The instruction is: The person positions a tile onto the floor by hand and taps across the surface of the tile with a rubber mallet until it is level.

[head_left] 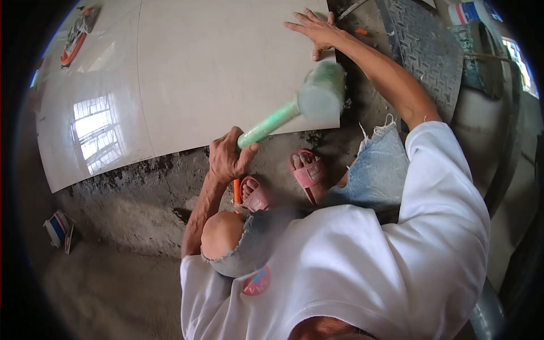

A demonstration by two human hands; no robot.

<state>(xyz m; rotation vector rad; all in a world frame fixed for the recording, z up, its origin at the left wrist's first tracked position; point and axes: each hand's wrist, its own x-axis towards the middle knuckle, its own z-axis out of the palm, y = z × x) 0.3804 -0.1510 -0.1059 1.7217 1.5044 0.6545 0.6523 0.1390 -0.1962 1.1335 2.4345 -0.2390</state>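
My left hand (228, 156) is wrapped around the green handle of a mallet (271, 123). The mallet's broad greenish-grey head is smeared by motion and overlaps the right end of a large pale floor tile (221, 73). On that same tile, near its right edge, my right hand (318, 35) rests with its fingers spread, beyond the mallet head. A second glossy tile (113, 68) adjoins on the left, with a thin joint line between the two. Just below my left hand, a thin orange bar (237, 191) points down toward my foot.
Rough grey mortar (170, 170) runs along the tiles' near edge, close to my sandalled feet (309, 173). An orange curved item (73, 50) lies on the far left tile. At right are a textured metal plate (428, 54) and a stained bucket (479, 62). A blue-and-white packet (58, 231) sits lower left.
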